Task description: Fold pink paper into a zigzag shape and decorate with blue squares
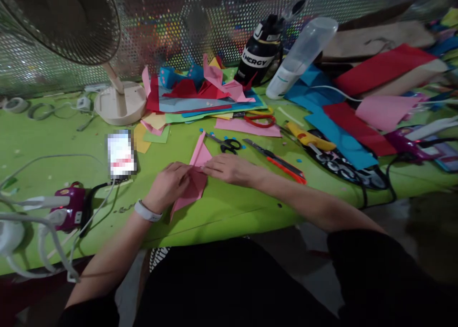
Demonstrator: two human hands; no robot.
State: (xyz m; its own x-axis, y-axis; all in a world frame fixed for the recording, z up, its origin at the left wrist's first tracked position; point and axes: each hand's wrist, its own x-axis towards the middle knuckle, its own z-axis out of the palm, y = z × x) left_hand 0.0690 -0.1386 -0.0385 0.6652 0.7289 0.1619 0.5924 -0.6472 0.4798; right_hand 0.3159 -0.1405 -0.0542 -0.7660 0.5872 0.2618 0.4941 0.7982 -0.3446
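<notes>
"What is standing at the back left of the tabletop [250,208]?"

"A beige fan [82,36] is standing there, and a phone [120,154] is lying in front."

"And farther right?"

"A black bottle [255,55] is standing beside a clear bottle [302,57]. Nearer left, a purple power adapter [74,202] is sitting."

Bright green tabletop [232,217], perforated screen [157,26] behind, shadowed floor [422,250] below.

A craft workspace, shown by coloured paper sheets [384,70], scissors [223,143] and a box cutter [275,159]
</notes>
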